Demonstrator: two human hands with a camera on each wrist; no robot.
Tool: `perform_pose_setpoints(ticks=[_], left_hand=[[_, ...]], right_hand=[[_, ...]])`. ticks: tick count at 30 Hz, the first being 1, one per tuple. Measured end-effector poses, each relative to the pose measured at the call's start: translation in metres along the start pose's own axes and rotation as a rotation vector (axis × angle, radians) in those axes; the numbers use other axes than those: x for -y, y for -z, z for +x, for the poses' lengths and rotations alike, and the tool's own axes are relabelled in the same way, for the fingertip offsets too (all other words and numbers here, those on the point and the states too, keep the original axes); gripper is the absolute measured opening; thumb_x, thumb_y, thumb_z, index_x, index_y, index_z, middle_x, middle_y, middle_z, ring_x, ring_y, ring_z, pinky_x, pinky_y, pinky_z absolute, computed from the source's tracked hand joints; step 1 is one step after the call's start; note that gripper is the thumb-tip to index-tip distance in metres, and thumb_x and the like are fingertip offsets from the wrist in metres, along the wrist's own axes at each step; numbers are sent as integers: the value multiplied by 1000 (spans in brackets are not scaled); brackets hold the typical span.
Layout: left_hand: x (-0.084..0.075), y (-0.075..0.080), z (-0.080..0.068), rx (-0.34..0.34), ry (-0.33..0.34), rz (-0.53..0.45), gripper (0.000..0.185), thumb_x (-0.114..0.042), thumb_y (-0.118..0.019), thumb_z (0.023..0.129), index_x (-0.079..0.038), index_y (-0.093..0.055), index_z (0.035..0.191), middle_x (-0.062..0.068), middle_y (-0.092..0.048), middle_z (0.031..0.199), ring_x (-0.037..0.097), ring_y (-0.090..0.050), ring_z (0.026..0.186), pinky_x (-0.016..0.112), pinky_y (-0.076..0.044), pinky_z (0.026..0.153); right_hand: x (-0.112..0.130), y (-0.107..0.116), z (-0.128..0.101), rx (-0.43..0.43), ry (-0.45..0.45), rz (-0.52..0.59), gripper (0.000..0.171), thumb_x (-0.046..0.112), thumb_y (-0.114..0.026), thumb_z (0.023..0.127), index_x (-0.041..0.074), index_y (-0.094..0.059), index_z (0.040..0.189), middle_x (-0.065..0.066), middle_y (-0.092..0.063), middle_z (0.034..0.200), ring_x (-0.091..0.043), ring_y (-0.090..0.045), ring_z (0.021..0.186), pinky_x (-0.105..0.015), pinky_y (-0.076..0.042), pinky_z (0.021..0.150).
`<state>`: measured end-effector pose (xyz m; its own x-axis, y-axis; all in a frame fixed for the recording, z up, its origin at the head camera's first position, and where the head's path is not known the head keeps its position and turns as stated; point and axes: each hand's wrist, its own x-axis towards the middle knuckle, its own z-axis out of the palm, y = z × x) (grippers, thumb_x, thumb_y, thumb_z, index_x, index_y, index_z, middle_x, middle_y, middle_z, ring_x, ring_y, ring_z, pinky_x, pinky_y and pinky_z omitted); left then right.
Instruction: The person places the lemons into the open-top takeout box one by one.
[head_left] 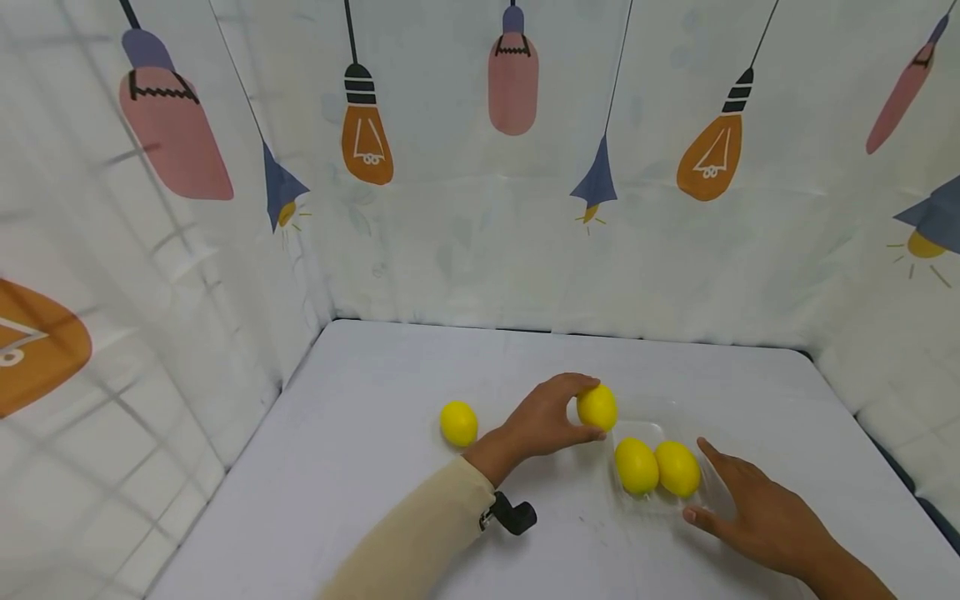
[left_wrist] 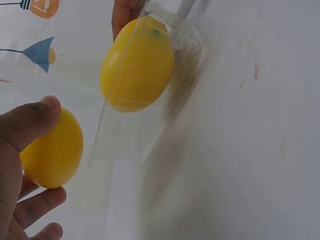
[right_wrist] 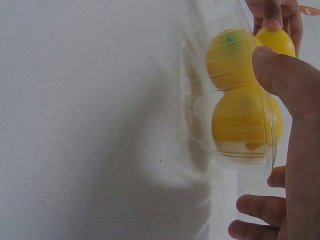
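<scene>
My left hand (head_left: 546, 421) pinches a yellow lemon (head_left: 599, 407) between thumb and fingers, just above the far left corner of a clear plastic container (head_left: 643, 432). The same held lemon (left_wrist: 56, 150) shows in the left wrist view, clear of the container wall. Two lemons, a left one (head_left: 637, 467) and a right one (head_left: 678, 469), lie side by side in the container. At its right side, my right hand (head_left: 776, 518) has thumb and fingers spread about the rim, gripping nothing; whether it touches the plastic, I cannot tell. Left of my left wrist, another lemon (head_left: 459, 423) lies on the table.
The white table (head_left: 360, 467) meets a fabric backdrop (head_left: 450, 258) printed with hanging lamps at the back and both sides. A black strap piece (head_left: 514, 514) sticks out from my left wrist, beside the beige sleeve (head_left: 420, 533).
</scene>
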<state>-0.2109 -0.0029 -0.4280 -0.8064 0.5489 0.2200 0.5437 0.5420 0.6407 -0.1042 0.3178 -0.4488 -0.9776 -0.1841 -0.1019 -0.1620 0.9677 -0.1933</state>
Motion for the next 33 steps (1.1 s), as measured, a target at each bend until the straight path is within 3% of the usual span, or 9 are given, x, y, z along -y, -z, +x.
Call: perform_pose_setpoints(ticks=[24, 33], left_hand=[[-14, -23, 18, 25, 11, 12, 72, -43, -83, 87, -19, -55, 148, -8, -53, 148, 9, -46, 138, 26, -35, 115], [-14, -31, 24, 34, 29, 0, 70, -44, -82, 87, -20, -56, 148, -11, -54, 147, 8, -46, 138, 26, -35, 115]], right_hand=[[1, -1, -3, -40, 21, 15, 111, 83, -57, 83, 10, -30, 161, -30, -50, 144, -51, -54, 124, -68, -52, 82], [0, -1, -2, -12, 12, 16, 113, 85, -55, 82, 9, -28, 162, -32, -49, 145, -51, -53, 124, -69, -51, 83]])
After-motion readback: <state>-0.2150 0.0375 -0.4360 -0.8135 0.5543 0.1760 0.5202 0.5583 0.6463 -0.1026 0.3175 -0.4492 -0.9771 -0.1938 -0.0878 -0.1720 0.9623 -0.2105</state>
